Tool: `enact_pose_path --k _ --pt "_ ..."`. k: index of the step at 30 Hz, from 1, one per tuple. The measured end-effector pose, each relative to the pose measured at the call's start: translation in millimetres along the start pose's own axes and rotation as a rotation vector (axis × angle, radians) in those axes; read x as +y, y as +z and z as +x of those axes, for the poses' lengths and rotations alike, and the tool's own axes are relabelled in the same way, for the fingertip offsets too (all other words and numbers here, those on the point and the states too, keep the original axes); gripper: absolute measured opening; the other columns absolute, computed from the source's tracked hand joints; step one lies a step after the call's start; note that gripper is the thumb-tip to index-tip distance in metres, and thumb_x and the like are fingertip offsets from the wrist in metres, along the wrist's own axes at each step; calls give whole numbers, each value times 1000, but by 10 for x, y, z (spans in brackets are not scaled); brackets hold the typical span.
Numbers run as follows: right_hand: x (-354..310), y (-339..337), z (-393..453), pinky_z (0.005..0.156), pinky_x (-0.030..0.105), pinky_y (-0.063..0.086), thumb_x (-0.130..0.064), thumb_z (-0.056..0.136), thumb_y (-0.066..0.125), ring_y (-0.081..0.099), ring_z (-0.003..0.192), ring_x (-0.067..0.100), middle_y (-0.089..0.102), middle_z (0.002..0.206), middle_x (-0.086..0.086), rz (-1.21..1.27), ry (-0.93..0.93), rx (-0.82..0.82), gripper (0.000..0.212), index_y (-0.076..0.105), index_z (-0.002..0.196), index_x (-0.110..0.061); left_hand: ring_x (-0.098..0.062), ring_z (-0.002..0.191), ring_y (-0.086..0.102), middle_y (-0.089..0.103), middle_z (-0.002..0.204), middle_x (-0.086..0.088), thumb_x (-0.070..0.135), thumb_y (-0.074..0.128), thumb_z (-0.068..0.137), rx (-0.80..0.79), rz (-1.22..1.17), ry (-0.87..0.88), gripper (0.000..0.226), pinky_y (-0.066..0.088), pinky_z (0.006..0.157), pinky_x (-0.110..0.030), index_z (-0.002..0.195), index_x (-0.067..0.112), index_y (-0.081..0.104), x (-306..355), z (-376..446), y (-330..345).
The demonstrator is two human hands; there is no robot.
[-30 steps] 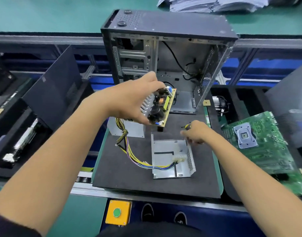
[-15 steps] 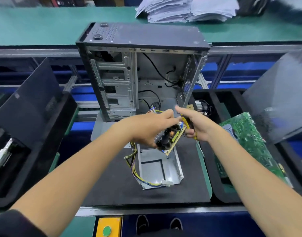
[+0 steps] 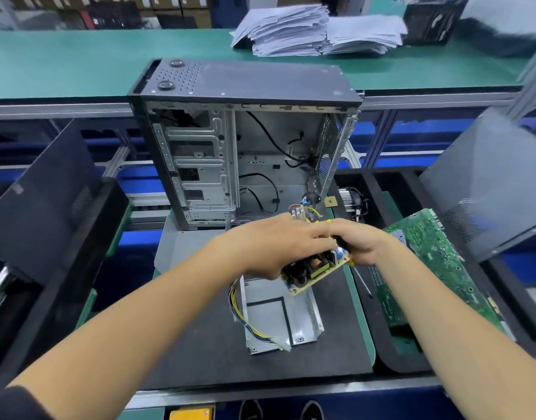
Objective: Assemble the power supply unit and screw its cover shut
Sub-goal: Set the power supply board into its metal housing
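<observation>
My left hand (image 3: 276,247) grips the power supply circuit board (image 3: 316,268) from above and holds it tilted in the air over the far end of the open metal housing (image 3: 279,319). That housing lies on the black mat (image 3: 200,344). Yellow and black wires (image 3: 238,310) run from the board down along the housing's left side to a white connector (image 3: 284,347). My right hand (image 3: 362,244) touches the left hand and grips a screwdriver (image 3: 362,282), whose thin shaft points down toward the mat.
An open computer case (image 3: 245,140) stands upright behind the mat. A green motherboard (image 3: 427,262) lies in a black tray on the right, with a cooler (image 3: 351,201) behind it. Dark side panels lean at left (image 3: 39,201) and right (image 3: 488,183). Paper stacks (image 3: 315,31) sit on the far bench.
My right hand lifted the screwdriver off the mat and came up against the left hand. The left hand brought the board down and right, over the housing. The view shifted.
</observation>
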State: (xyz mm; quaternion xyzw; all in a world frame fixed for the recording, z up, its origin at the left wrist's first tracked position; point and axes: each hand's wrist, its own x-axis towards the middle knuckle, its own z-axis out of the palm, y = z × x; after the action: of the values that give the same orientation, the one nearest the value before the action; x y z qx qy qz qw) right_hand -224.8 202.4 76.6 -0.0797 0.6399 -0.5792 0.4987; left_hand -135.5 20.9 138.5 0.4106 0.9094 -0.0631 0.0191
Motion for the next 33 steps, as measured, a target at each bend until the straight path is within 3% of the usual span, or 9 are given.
enact_pose_path --k 3,7,10,12,15,19,23,27,33 --pt "12 -6 -29 48 24 15 -42 68 67 35 50 18 47 77 18 -204 29 37 43 68 96 -9 -24 93 51 35 135 3 2 62 70 -22 -57 -5 69 46 73 -41 133 20 38 20 -27 33" --pt "26 -1 -25 35 16 21 -53 69 67 32 37 8 46 59 3 -274 45 85 60 67 102 -4 -23 90 50 37 133 2 -1 63 69 -43 -69 -1 69 45 71 -39 130 20 38 22 -66 46" --pt "70 18 1 37 17 23 -63 79 63 31 40 8 44 54 -3 -228 8 134 51 70 91 -14 -24 93 51 32 133 3 2 65 73 -95 -114 -26 69 45 73 -40 133 19 37 -21 -83 34" --pt "93 25 32 37 17 25 -56 86 61 31 40 8 45 54 -6 -133 -43 215 42 69 92 -16 -24 94 53 29 131 6 7 70 71 -145 -198 -78 75 46 77 -39 137 19 35 -100 -93 -18" --pt "113 34 73 37 19 26 -40 90 64 33 39 10 47 48 -7 -57 -61 335 27 59 85 -13 -16 80 47 32 121 7 9 76 67 -168 -275 -146 87 32 63 -22 139 25 31 -232 -117 -63" --pt "119 62 98 41 20 22 -35 91 61 33 42 11 61 57 -3 -111 -8 347 25 61 74 -17 -15 81 47 34 120 7 13 77 66 -177 -329 -184 85 26 58 -21 138 27 35 -333 -158 -42" --pt "78 65 142 38 19 28 -35 87 65 36 41 11 57 57 -4 -86 -29 376 25 64 78 -13 -15 83 49 33 124 8 14 77 68 -181 -297 -145 86 30 59 -20 139 30 32 -282 -171 49" --pt "63 52 199 39 20 31 -33 91 62 39 42 10 72 78 2 -135 -20 421 27 69 95 -7 -28 96 53 34 128 0 4 68 71 -227 -166 -56 75 46 77 -43 136 20 35 -87 -139 251" --pt "215 75 317 39 18 32 -26 87 66 41 38 9 71 84 4 -260 11 474 17 66 88 -9 -29 89 52 36 124 -2 0 65 72 -255 -100 5 73 45 73 -42 135 19 34 42 -236 503"
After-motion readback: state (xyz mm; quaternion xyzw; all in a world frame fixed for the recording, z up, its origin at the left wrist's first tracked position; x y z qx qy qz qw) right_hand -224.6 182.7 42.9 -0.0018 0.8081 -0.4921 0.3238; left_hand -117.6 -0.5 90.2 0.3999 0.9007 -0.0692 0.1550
